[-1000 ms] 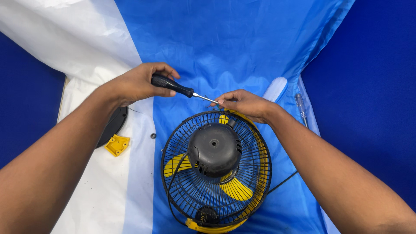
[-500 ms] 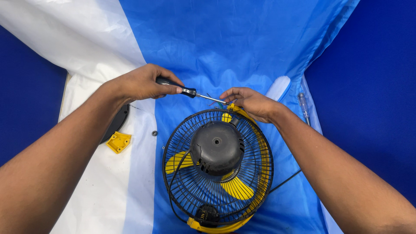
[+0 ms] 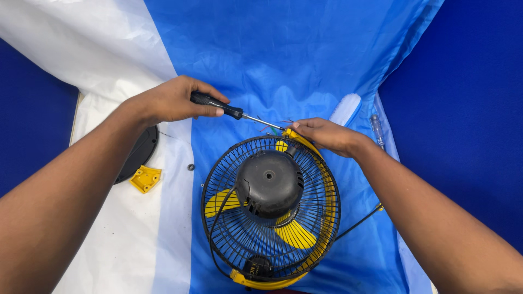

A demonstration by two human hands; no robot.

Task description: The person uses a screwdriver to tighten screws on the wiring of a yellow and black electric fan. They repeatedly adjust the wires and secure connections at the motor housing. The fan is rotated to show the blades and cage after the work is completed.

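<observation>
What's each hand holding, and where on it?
Left hand grips the screwdriver by its black handle. Right hand holds the fan at the cage's top rim.

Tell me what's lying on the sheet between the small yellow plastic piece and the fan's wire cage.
In the head view, one small dark ring-shaped part, like a washer, lies between the yellow piece and the fan cage; otherwise only bare sheet.
</observation>
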